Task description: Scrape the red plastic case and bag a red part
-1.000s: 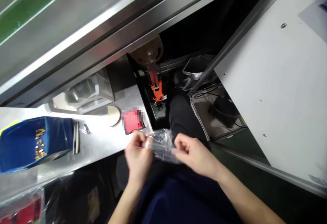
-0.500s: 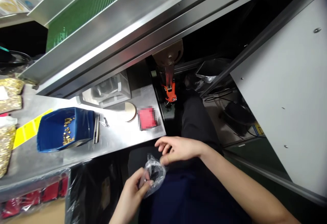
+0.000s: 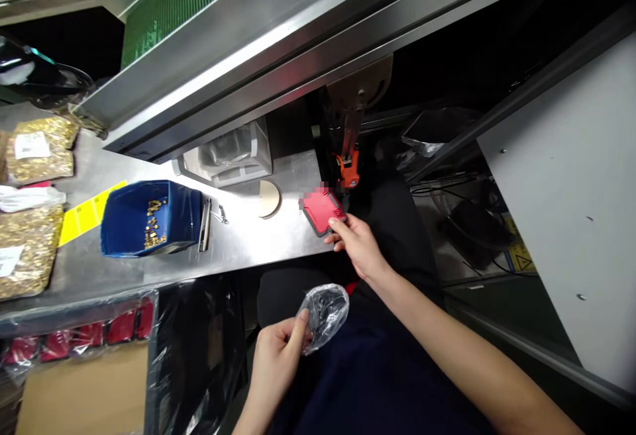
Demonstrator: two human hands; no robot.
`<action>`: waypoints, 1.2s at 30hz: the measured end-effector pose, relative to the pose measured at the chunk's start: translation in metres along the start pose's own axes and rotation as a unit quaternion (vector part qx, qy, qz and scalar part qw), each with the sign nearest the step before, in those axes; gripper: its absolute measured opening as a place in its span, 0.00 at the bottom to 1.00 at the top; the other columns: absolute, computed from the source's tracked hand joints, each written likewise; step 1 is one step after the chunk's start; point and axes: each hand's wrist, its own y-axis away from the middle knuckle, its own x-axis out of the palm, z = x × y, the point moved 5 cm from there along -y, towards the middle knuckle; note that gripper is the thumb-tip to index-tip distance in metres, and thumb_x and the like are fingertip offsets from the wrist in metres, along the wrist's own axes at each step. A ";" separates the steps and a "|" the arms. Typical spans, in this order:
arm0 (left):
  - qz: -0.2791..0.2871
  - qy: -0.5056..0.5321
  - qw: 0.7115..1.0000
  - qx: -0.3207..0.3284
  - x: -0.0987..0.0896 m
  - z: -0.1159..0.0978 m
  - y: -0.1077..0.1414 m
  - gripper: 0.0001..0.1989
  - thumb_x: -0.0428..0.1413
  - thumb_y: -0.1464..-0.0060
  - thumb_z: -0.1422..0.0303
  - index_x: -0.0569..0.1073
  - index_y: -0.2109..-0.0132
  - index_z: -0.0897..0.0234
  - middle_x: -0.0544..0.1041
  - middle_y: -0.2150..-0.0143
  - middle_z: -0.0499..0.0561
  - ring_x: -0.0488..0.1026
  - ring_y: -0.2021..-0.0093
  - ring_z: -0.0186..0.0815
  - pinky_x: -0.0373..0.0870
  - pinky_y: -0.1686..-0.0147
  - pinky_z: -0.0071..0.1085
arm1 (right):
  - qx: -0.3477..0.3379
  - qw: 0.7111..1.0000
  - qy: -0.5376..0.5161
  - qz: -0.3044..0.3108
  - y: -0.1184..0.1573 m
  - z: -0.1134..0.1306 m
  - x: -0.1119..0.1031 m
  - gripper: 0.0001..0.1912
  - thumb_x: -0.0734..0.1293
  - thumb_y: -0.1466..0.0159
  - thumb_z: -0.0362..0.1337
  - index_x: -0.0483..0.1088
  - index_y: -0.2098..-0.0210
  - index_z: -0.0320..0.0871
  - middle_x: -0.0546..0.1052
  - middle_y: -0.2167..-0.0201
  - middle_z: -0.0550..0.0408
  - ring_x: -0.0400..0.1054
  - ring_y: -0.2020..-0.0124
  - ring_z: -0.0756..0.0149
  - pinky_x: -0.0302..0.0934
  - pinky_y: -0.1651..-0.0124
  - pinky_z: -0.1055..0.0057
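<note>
Over my lap, my left hand [image 3: 282,350] pinches the rim of a clear plastic bag [image 3: 328,316], whose mouth stands open towards me. My right hand [image 3: 358,244] grips a flat red part with a dark edge [image 3: 322,210], thumb on top and fingers beneath. The part is at the right end of the metal bench, tilted, partly past its edge; its far corner is blurred by pixels. A round beige disc [image 3: 269,199] lies on the bench left of the red part.
A blue bin [image 3: 134,220] holds small brass pieces, with a metal pen-like tool [image 3: 204,224] beside it. Bags of brass parts [image 3: 30,243] lie far left. Below, a lined box [image 3: 89,388] holds several red parts. An orange-headed machine [image 3: 348,169] stands behind the red part.
My right hand has left the bag, reached forward and taken hold of the red part, lifting it off its spot. My left hand still holds the bag, now opened wider. The view has shifted.
</note>
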 end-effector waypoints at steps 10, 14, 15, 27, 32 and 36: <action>-0.011 -0.084 0.994 0.068 0.000 -0.043 -0.018 0.32 0.47 0.32 0.50 0.70 0.81 0.63 0.70 0.82 0.48 0.65 0.79 0.34 0.53 0.75 0.30 | -0.232 0.690 0.628 0.275 0.138 0.029 -0.035 0.03 0.65 0.34 0.32 0.71 0.61 0.44 0.77 0.66 0.55 0.71 0.69 0.62 0.60 0.68 0.64; -0.116 -0.247 0.932 0.238 0.009 -0.077 -0.013 0.25 0.51 0.32 0.58 0.64 0.78 0.61 0.65 0.81 0.46 0.63 0.79 0.33 0.51 0.74 0.32 | -0.285 0.608 0.701 0.242 0.146 0.003 -0.035 0.03 0.68 0.37 0.31 0.70 0.62 0.42 0.77 0.69 0.56 0.72 0.71 0.61 0.56 0.71 0.62; -0.137 -0.283 0.906 0.282 0.013 -0.083 -0.011 0.23 0.52 0.32 0.61 0.65 0.77 0.61 0.66 0.80 0.46 0.65 0.78 0.33 0.53 0.73 0.32 | -0.285 0.608 0.704 0.230 0.145 0.001 -0.036 0.03 0.69 0.37 0.31 0.70 0.62 0.42 0.77 0.69 0.56 0.72 0.71 0.60 0.56 0.71 0.62; -0.168 -0.298 0.876 0.340 0.028 -0.102 -0.015 0.03 0.56 0.34 0.71 0.72 0.53 0.61 0.79 0.61 0.49 0.77 0.66 0.35 0.67 0.66 0.28 | -0.119 0.870 0.479 -0.014 0.132 0.004 -0.068 0.11 0.63 0.29 0.44 0.68 0.64 0.45 0.78 0.72 0.55 0.72 0.74 0.65 0.57 0.69 0.70; -0.166 -0.223 0.838 0.469 0.044 -0.122 0.005 0.11 0.59 0.38 0.80 0.74 0.51 0.63 0.79 0.59 0.50 0.78 0.62 0.33 0.73 0.57 0.26 | -0.079 0.879 0.468 0.050 0.125 -0.005 -0.063 0.06 0.63 0.29 0.40 0.70 0.60 0.46 0.81 0.65 0.53 0.76 0.67 0.61 0.60 0.65 0.70; -0.134 -0.241 0.825 0.493 0.063 -0.123 0.012 0.11 0.59 0.39 0.81 0.73 0.51 0.65 0.79 0.63 0.51 0.76 0.65 0.34 0.74 0.61 0.30 | -0.047 0.909 0.413 0.020 0.115 -0.005 -0.070 0.09 0.63 0.29 0.43 0.69 0.64 0.46 0.79 0.72 0.57 0.73 0.73 0.64 0.58 0.69 0.71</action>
